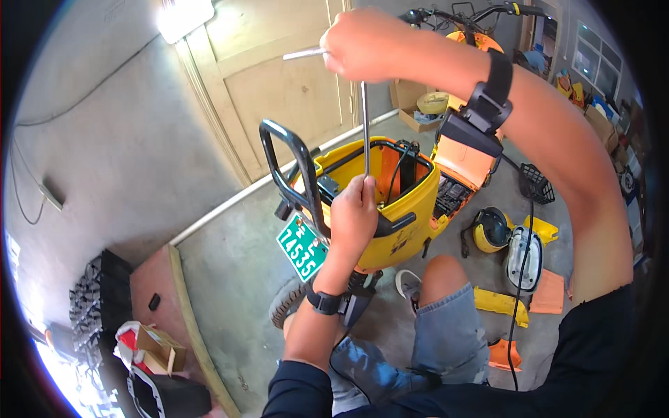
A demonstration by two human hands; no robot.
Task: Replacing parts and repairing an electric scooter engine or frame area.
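My right hand (364,45), raised high, is closed round the crossbar of a T-handle wrench (366,129). One end of the bar sticks out to the left of the fist, and the thin metal shaft runs down from it. Lower on the shaft, my left hand (353,216) is closed round it, thumb uppermost. Both hands are over the rear of a yellow electric scooter (404,233), whose body is open at the top with a dark cable inside. Left of my lower hand stands the black rear grab rail (306,174). My left hand hides the wrench's lower tip.
A green licence plate (302,247) hangs at the scooter's rear. To the right on the floor lie a yellow helmet (491,230), a white and grey shell part (524,259) and a yellow panel (502,306). A black cable (527,279) crosses there. Cartons (162,348) sit lower left.
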